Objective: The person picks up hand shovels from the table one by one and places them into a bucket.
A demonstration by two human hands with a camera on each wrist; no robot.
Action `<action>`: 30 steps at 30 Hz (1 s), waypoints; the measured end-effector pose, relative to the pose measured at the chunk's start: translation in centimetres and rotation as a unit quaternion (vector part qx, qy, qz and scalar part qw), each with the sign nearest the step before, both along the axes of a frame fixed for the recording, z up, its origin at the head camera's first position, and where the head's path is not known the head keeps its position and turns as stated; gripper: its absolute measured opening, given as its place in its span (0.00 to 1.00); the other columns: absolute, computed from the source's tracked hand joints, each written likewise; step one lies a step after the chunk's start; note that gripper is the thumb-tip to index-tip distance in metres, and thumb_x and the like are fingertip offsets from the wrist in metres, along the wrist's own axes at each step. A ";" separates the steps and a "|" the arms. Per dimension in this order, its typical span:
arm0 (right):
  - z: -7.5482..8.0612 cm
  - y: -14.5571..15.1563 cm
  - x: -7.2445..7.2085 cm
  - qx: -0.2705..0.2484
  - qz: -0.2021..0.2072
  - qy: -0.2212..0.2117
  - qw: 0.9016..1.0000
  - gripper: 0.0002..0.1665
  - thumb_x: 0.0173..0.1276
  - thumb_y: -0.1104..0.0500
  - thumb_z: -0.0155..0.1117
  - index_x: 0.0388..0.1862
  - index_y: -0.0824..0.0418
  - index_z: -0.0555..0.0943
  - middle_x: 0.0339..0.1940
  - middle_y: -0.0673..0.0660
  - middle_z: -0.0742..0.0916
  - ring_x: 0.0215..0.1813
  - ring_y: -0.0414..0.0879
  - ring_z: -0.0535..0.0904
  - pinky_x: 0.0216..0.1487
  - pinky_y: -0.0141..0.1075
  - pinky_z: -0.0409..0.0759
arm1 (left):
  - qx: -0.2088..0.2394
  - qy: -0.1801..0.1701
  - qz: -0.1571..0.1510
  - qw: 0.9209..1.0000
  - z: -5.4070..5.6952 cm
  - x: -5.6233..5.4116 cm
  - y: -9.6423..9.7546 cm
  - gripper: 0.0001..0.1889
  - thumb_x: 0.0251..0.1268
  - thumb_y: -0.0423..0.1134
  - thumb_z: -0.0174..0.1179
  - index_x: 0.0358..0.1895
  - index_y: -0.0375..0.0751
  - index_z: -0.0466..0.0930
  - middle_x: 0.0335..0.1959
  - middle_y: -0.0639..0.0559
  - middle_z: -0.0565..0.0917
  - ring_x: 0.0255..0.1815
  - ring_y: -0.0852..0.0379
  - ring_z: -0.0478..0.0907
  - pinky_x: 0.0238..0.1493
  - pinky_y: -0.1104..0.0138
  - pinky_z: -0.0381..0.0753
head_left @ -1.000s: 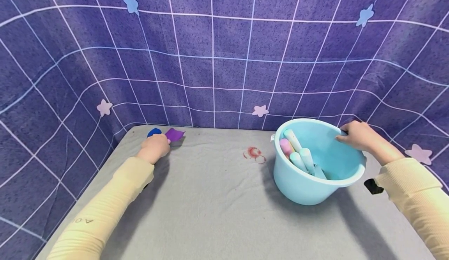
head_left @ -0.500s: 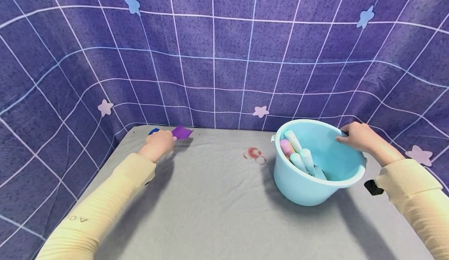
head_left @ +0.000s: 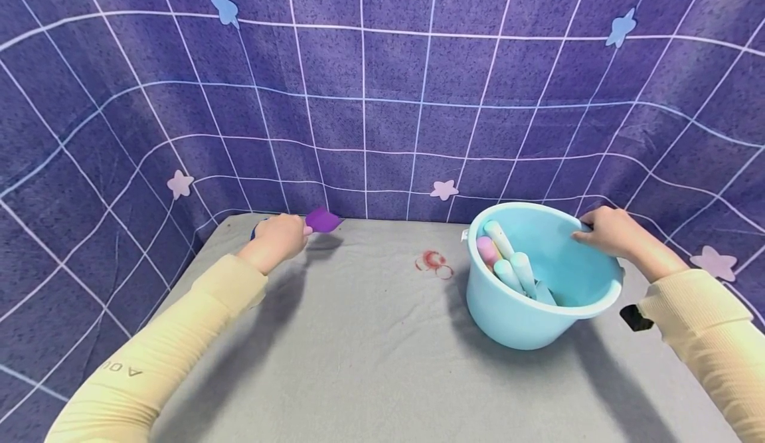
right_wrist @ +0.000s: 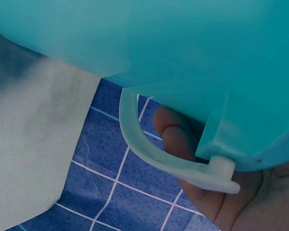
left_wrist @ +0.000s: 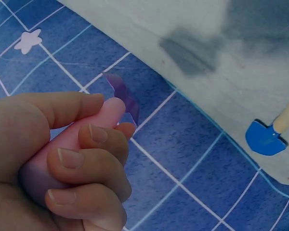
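My left hand (head_left: 277,236) grips the pink handle (left_wrist: 70,139) of a small hand trowel, fingers curled round it. The trowel's purple blade (head_left: 323,220) points right, raised above the back left of the table; its shadow lies below. My right hand (head_left: 615,227) holds the rim of a light blue bucket (head_left: 514,323) at its right side. In the right wrist view the fingers (right_wrist: 176,139) reach behind the bucket wall, beside a pale bucket handle (right_wrist: 154,156). Inside the bucket lean several things with mint and pink handles (head_left: 522,270); their lower ends are mostly hidden.
A small blue spade (left_wrist: 266,138) with a wooden handle lies near the table's back left corner, mostly hidden behind my left hand in the head view. Red ring-shaped stains (head_left: 433,260) mark the grey tablecloth (head_left: 370,337). A purple star-patterned curtain (head_left: 382,124) hangs behind.
My left hand has lifted the trowel and moved it to the right, away from the blue spade. The right hand and the bucket stay where they were.
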State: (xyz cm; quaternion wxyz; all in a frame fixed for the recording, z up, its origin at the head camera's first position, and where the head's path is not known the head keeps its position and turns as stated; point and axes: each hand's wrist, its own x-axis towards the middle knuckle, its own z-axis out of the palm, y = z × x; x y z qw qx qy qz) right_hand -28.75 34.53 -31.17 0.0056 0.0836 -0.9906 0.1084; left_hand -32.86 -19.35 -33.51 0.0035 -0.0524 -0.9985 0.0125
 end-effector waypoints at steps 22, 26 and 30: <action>0.0 0.1 -0.1 0.001 -0.004 0.001 1.000 0.16 0.62 0.59 0.61 0.32 0.75 0.78 0.18 0.54 0.79 0.23 0.47 0.74 0.25 0.37 0.71 | 0.053 0.068 -0.059 0.995 2.8 0.7 3.0 0.25 0.65 0.58 0.52 0.31 0.37 0.81 0.34 0.33 0.83 0.36 0.31 0.80 0.31 0.43 0.76; 0.0 0.0 -0.1 0.002 -0.006 -0.001 1.000 0.17 0.62 0.59 0.61 0.33 0.76 0.78 0.19 0.54 0.80 0.23 0.47 0.74 0.25 0.38 0.72 | 0.061 0.063 -0.063 0.994 3.4 0.7 3.4 0.20 0.62 0.56 0.55 0.29 0.41 0.81 0.32 0.39 0.83 0.34 0.35 0.80 0.29 0.45 0.76; 0.0 0.1 -0.1 0.004 -0.006 -0.001 1.000 0.18 0.62 0.59 0.61 0.34 0.77 0.78 0.19 0.55 0.80 0.23 0.47 0.74 0.26 0.39 0.73 | 0.060 0.063 -0.075 0.993 3.9 0.8 3.6 0.15 0.58 0.51 0.58 0.32 0.43 0.84 0.29 0.43 0.82 0.30 0.41 0.80 0.27 0.49 0.75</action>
